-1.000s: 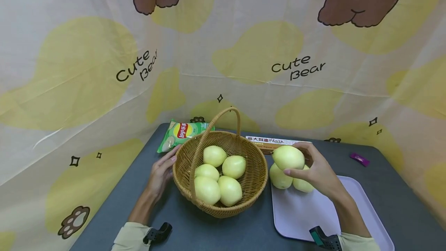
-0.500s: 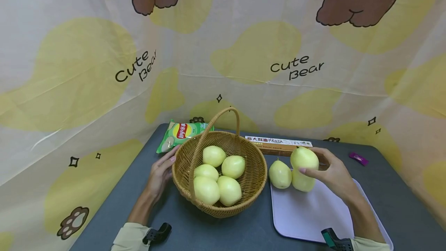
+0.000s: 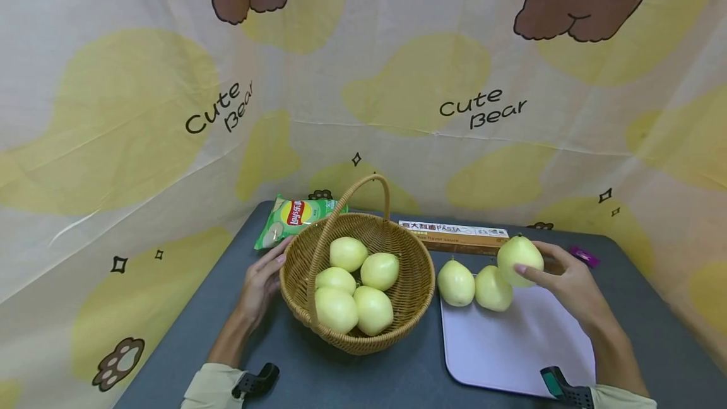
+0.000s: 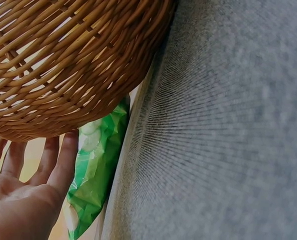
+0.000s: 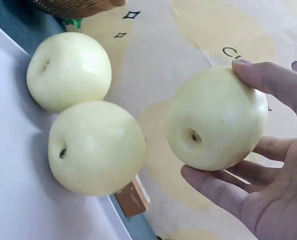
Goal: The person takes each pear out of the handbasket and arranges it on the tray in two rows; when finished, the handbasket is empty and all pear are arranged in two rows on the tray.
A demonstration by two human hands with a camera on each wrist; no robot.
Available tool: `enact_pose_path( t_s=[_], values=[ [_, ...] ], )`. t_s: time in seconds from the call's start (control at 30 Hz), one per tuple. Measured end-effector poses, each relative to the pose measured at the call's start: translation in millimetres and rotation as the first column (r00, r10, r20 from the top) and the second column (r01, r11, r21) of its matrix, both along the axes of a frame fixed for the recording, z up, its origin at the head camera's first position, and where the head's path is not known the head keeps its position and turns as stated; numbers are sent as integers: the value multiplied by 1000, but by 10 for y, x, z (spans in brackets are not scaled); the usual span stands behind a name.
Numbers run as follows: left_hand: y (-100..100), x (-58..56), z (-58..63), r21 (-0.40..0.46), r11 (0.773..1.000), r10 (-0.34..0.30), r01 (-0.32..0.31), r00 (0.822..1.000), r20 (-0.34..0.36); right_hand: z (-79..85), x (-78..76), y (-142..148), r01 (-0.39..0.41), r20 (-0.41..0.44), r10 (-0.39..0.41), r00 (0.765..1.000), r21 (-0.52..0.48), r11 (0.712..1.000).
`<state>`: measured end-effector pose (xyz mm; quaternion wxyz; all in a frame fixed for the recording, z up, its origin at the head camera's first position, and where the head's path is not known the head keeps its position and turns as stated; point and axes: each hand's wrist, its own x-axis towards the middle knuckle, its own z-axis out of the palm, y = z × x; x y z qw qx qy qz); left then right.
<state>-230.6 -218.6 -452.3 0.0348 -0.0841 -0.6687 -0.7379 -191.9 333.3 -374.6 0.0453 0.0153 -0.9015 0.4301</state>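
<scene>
My right hand [image 3: 573,279] grips a pale green pear [image 3: 519,260] between thumb and fingers, over the far part of the lilac tray [image 3: 511,352]. In the right wrist view that pear [image 5: 216,120] hangs apart from two others. Those two, a left pear [image 3: 456,283] and a right pear [image 3: 493,288], sit side by side at the tray's far left corner. My left hand [image 3: 262,286] touches the left side of a wicker basket [image 3: 417,298] with extended fingers; fingertips [image 4: 68,137] meet the weave in the left wrist view. Several pears [image 3: 375,311] lie inside the basket.
Behind the basket lies a green Lay's chip bag [image 3: 295,219]. A pasta box [image 3: 454,238] stretches along the table's back, beyond the tray. At the back right is a small purple packet [image 3: 585,257], partly behind my right hand. A printed cloth [image 3: 397,81] hangs behind the grey table [image 3: 318,377].
My right hand has carried its pear to the right, from above the left pear past the right one, uncovering both. The left hand and the basket have stayed in place.
</scene>
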Motion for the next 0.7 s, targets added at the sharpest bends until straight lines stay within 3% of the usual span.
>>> enact_pose_path(
  t_s=[0.43,0.7],
  values=[
    [-1,27,17,4,1000,15,-15,1000,1,-134,-59,273,81,40,-81,996,-17,997],
    [-2,16,18,9,1000,2,-2,1000,3,-319,-98,409,81,152,-75,986,-39,996]
  ],
)
